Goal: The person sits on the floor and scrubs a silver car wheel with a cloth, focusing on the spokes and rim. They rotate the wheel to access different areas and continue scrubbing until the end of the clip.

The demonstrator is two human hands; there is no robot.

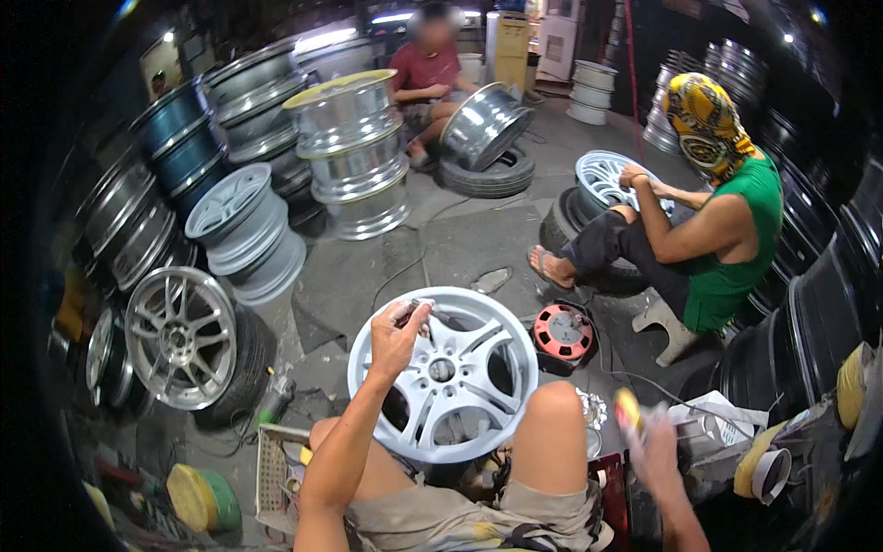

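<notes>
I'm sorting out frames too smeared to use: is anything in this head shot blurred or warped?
In the head view the right hand is motion-blurred, so its grip is unreadable; the left hand on the pale wheel rim is sharp. Fisheye bends the stacked rims near the black-vignetted edge; ceiling lights glare.

The left hand (397, 333) grips a thin tool (440, 314) on the rim of a pale wheel (443, 372) between the knees. The blurred right hand (651, 443) holds something yellow (628, 410) beside a red reel (563, 332).
</notes>
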